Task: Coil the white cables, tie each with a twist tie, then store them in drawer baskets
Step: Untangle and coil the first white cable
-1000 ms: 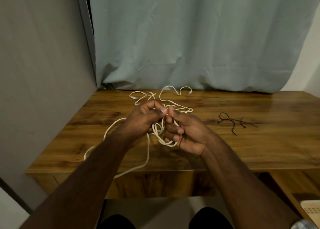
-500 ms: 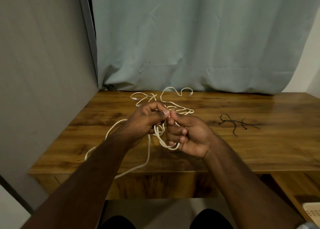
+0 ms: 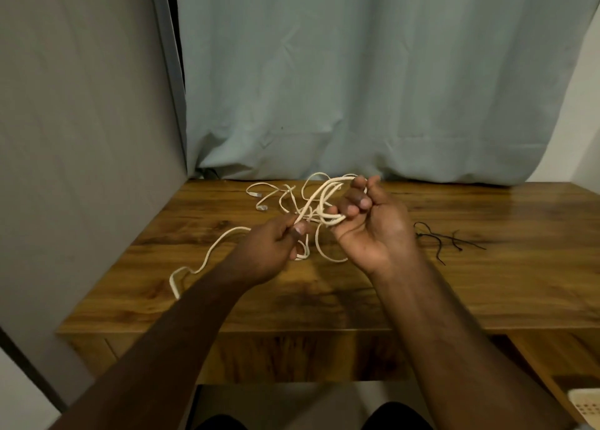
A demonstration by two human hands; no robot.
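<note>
The coiling step is in hand. The right hand (image 3: 373, 228) holds several loops of white cable (image 3: 324, 202) wound about its curled fingers (image 3: 354, 202), while the left hand (image 3: 269, 251) pinches the running strand just beside it. The rest of the cable trails loose across the wooden surface (image 3: 487, 293) toward its left edge, tangled behind the hands; how many cables lie there is hard to tell. Next, the left hand probably needs to feed more slack round the loops. Dark twist ties (image 3: 444, 239) wait to the right. A pale curtain (image 3: 357, 78) hangs behind, and a basket corner (image 3: 584, 407) shows at lower right.
</note>
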